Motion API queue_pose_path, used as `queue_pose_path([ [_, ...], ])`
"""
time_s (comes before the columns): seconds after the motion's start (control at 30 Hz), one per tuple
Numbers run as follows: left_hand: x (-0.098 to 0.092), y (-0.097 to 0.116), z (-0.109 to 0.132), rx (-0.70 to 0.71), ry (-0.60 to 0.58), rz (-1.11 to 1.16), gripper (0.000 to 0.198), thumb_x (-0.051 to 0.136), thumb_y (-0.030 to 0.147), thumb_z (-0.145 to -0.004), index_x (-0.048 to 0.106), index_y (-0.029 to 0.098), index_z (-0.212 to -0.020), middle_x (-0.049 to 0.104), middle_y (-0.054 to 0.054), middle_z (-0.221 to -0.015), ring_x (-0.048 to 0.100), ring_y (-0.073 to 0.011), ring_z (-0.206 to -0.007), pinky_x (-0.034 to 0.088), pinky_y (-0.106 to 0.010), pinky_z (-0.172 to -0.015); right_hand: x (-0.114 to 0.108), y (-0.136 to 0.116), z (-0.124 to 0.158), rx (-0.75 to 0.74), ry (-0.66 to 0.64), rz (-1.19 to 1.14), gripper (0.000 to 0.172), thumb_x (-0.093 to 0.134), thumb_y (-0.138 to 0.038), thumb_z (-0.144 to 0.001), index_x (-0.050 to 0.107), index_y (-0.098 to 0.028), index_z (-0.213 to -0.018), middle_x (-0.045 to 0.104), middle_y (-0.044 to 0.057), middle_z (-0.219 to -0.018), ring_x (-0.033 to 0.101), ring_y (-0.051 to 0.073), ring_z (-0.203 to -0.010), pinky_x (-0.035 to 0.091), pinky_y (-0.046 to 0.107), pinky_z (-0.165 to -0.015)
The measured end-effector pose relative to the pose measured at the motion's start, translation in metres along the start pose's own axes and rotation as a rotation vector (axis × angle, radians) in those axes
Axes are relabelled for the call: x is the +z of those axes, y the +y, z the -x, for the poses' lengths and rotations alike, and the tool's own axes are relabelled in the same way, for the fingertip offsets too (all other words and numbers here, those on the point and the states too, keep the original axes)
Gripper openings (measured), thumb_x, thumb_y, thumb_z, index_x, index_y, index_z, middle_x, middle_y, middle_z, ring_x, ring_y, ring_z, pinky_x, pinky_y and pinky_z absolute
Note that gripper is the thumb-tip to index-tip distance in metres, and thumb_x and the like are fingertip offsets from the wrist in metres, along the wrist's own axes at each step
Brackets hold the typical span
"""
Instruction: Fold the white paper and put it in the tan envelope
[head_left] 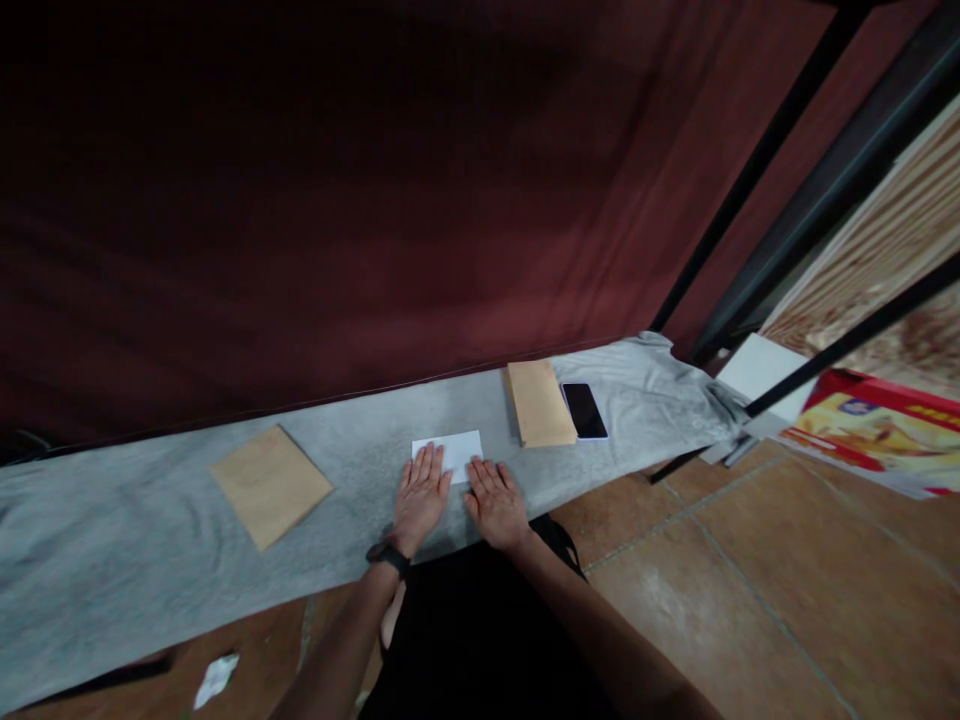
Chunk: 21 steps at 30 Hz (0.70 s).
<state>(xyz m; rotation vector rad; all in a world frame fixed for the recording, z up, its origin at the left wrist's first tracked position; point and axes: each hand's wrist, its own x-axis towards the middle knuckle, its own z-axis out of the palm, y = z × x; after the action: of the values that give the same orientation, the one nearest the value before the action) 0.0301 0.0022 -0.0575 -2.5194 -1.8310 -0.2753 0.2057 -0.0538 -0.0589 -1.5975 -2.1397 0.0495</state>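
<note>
A small white sheet of paper lies flat on the grey cloth in front of me. My left hand, with a dark watch at the wrist, rests flat on the paper's left part, its fingers stretched out. On the right edge of the paper lies my right hand, palm down and fingers extended. Neither hand grips anything. The near edge of the sheet is partly covered by the hands. To the left is a flat brown envelope, set at an angle. Brown envelopes, seemingly stacked, lie to the right.
A phone with a dark screen sits beside the right envelopes. The grey cloth covers a long narrow surface against a dark red wall. At right are black metal bars and a red-yellow box. Crumpled paper lies on the tiled floor.
</note>
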Motion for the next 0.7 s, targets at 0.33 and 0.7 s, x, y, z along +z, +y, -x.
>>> queue_pose_path([
  [0.33,-0.009,-0.002,0.023,-0.104,0.018,0.017,0.059,0.027,0.035,-0.099,0.03,0.012,-0.154,0.032,-0.012,-0.159,0.026,-0.0246,-0.148,0.023,-0.046,-0.12,-0.004,-0.022,-0.001,-0.078,-0.044,-0.013,0.05,0.035,-0.04,-0.104,0.043,-0.018,-0.148,0.044,0.008,-0.152,0.041,0.023,-0.141,0.023,0.046,-0.12],
  [0.7,-0.011,0.001,0.022,-0.122,0.001,0.0,0.058,0.027,0.036,-0.1,0.032,0.011,-0.152,0.032,-0.012,-0.159,0.025,-0.0249,-0.148,0.02,-0.045,-0.121,-0.023,0.017,0.016,-0.002,-0.071,0.053,0.048,0.04,-0.036,-0.103,0.046,-0.017,-0.146,0.048,0.009,-0.149,0.044,0.025,-0.139,0.029,0.046,-0.117],
])
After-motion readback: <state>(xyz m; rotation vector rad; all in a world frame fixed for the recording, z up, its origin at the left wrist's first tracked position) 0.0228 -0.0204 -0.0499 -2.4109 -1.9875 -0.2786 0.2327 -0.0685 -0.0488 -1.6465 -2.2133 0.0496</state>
